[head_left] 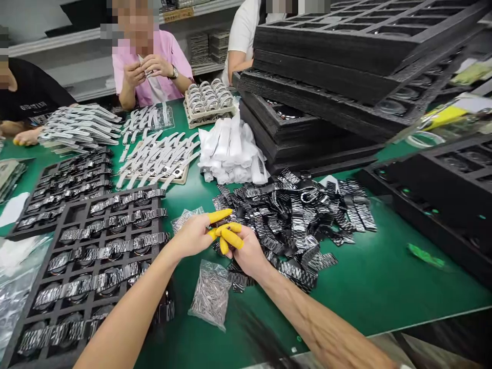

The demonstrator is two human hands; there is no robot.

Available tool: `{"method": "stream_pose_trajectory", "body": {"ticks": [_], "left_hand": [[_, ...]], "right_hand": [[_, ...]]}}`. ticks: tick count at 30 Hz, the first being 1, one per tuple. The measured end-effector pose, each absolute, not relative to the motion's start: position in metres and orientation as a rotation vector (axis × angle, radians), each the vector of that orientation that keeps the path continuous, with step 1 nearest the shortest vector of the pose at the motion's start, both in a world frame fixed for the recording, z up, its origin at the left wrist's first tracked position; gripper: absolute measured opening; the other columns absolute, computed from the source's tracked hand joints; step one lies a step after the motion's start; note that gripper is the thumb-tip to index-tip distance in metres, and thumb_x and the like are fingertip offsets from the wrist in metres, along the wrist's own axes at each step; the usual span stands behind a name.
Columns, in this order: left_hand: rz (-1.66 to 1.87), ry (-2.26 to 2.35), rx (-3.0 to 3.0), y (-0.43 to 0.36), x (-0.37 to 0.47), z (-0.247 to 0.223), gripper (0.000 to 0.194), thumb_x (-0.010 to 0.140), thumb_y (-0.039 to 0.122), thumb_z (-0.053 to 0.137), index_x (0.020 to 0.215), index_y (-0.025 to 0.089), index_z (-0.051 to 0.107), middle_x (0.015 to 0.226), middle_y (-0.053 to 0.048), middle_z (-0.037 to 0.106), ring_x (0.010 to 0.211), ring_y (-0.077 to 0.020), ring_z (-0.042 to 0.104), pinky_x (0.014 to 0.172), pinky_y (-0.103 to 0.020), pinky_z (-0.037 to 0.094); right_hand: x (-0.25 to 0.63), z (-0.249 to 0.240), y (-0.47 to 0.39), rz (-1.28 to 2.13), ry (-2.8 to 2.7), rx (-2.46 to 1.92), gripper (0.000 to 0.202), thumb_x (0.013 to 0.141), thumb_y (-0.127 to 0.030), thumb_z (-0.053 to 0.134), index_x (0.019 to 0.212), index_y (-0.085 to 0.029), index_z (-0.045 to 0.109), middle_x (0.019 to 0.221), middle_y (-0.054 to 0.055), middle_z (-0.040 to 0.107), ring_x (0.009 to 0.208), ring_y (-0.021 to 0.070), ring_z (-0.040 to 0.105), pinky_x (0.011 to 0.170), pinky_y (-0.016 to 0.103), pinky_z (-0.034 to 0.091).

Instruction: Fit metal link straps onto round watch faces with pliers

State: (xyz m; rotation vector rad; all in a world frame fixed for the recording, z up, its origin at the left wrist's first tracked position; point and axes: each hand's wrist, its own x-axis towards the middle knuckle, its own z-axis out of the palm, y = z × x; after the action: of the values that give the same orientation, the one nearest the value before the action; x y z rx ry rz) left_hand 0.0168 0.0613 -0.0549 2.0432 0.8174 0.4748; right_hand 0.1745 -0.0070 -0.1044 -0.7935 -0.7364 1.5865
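Forearms [134, 302] | dark piece [220, 223] between hands [194, 236] [249, 251] | black bands [298, 220] rightward

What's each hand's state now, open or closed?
Left hand: closed, pinching a small dark piece.
Right hand: curled at the same piece; whether it grips can't be told.

Yellow finger cots [231, 238]: at least five
Clear bags of metal pins [210, 295]: two
Black watch trays [72, 214], toward the left edge of the bench [365, 287]: two
Black link bands [298, 225]: one heap, too tangled to count
Co-workers [175, 54]: three
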Motion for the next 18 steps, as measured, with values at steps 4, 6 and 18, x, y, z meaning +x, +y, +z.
{"method": "stream_pose_trajectory", "body": {"ticks": [4, 6, 18], "left_hand": [[0.47, 0.876, 2.451, 0.06, 0.01, -0.053, 0.06, 0.091, 0.007, 0.056, 0.148, 0.024, 0.063, 0.141, -0.01, 0.072, 0.12, -0.0274, 0.071, 0.102, -0.044, 0.059], [0.426, 0.928, 2.604, 0.058, 0.01, -0.05, 0.058, 0.092, 0.008, 0.056, 0.147, 0.024, 0.064, 0.138, -0.011, 0.072, 0.114, -0.0275, 0.071, 0.097, -0.044, 0.061], [0.62, 0.882, 2.521, 0.057, 0.007, -0.048, 0.052, 0.096, 0.008, 0.053, 0.144, 0.026, 0.063, 0.137, -0.008, 0.071, 0.12, -0.0235, 0.07, 0.102, -0.04, 0.06]], "right_hand": [[0.176, -0.104, -0.007, 1.634, -0.803, -0.801, 0.046, 0.081, -0.057, 0.085, 0.068, -0.018, 0.066, 0.05, -0.002, 0.062, 0.039, 0.0072, 0.043, 0.039, 0.022, 0.029], [0.177, -0.103, -0.006, 1.639, -0.81, -0.812, 0.047, 0.082, -0.056, 0.085, 0.064, -0.018, 0.064, 0.05, -0.002, 0.06, 0.039, 0.0068, 0.042, 0.04, 0.021, 0.029], [0.185, -0.099, -0.004, 1.671, -0.714, -0.787, 0.038, 0.081, -0.052, 0.086, 0.075, -0.017, 0.074, 0.047, -0.004, 0.056, 0.039, 0.0073, 0.04, 0.043, 0.022, 0.028]]}}
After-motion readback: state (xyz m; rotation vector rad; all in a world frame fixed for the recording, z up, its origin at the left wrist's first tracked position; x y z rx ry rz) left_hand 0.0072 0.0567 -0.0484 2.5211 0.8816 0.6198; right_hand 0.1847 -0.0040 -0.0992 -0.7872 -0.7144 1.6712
